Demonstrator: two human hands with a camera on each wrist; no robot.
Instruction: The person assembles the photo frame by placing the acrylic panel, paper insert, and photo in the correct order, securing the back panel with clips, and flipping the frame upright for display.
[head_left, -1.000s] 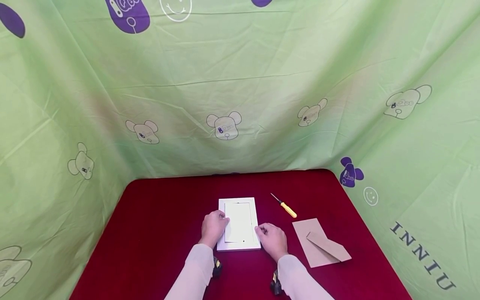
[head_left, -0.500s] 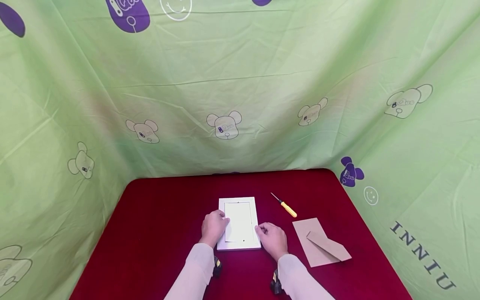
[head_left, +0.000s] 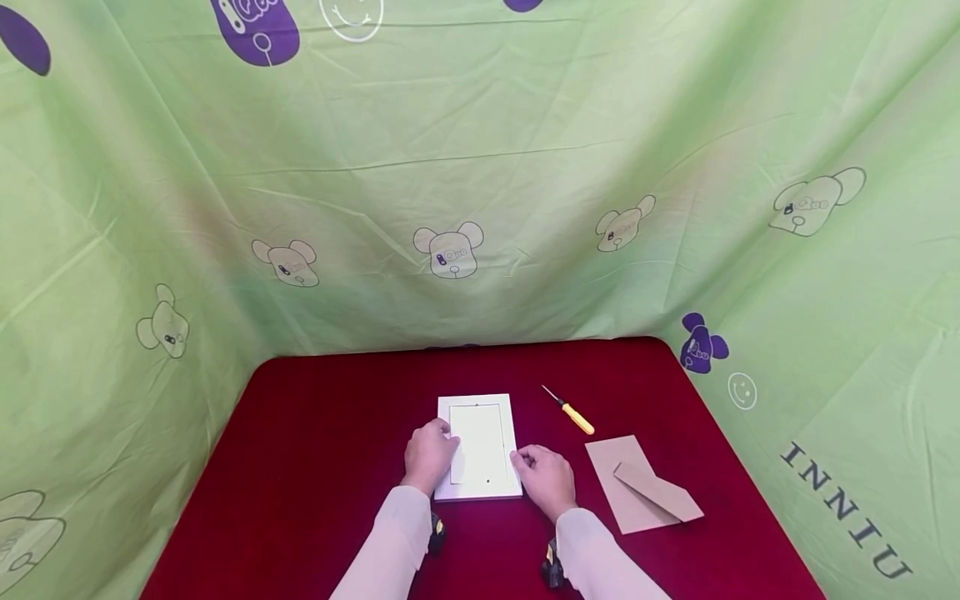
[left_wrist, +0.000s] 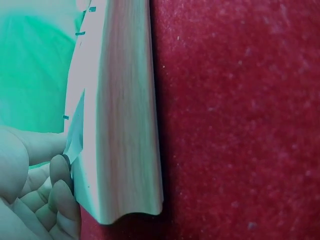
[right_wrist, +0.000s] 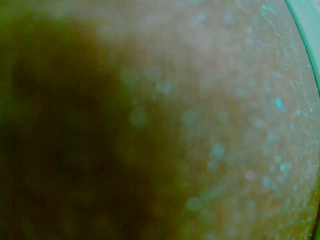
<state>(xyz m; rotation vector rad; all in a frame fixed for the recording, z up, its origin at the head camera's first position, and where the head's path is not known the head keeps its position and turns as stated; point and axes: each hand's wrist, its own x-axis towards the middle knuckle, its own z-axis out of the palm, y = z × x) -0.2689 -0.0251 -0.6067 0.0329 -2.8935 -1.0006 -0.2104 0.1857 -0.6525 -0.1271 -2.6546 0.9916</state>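
Observation:
A white frame [head_left: 476,492] lies flat on the red cloth, with a white sheet [head_left: 477,446] inside its inner border. The left hand [head_left: 429,457] is over the frame's left side; in the left wrist view its thumb and fingers [left_wrist: 60,170] pinch a thin raised edge of the sheet [left_wrist: 76,135] beside the frame's wooden side [left_wrist: 127,120]. At the frame's right edge, the right hand [head_left: 546,477] grips with curled fingers and thumb. The right wrist view is a dark blur that shows no hand.
A screwdriver [head_left: 577,419] with a yellow handle lies right of the frame. Nearer the right side, a brown backing board [head_left: 618,492] rests with its stand [head_left: 660,493] raised at an angle. Green printed curtains [head_left: 450,183] surround the red table [head_left: 322,467].

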